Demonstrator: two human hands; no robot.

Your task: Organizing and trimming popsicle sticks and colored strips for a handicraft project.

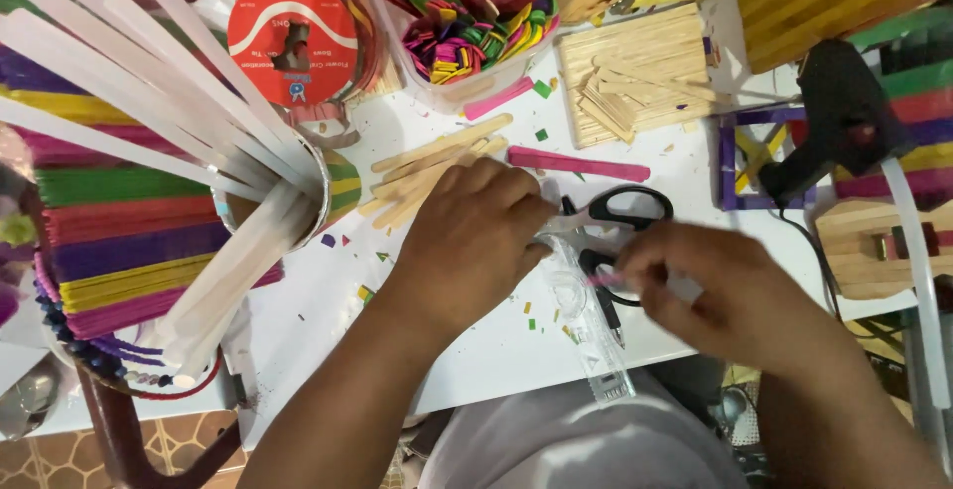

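My left hand presses down on a clear plastic ruler that lies on the white table. My right hand pinches a small pink craft stick against the ruler, with a thin dark pen-like tool under the fingers. Black-handled scissors lie just beyond both hands. A long pink stick and a loose pile of plain wooden sticks rest beyond my left hand.
A cup holding several clear glue sticks stands at left beside stacked coloured sticks. A red tape roll, a tub of coloured stick pieces, a plain stick stack, a purple frame and a black glue gun crowd the far side.
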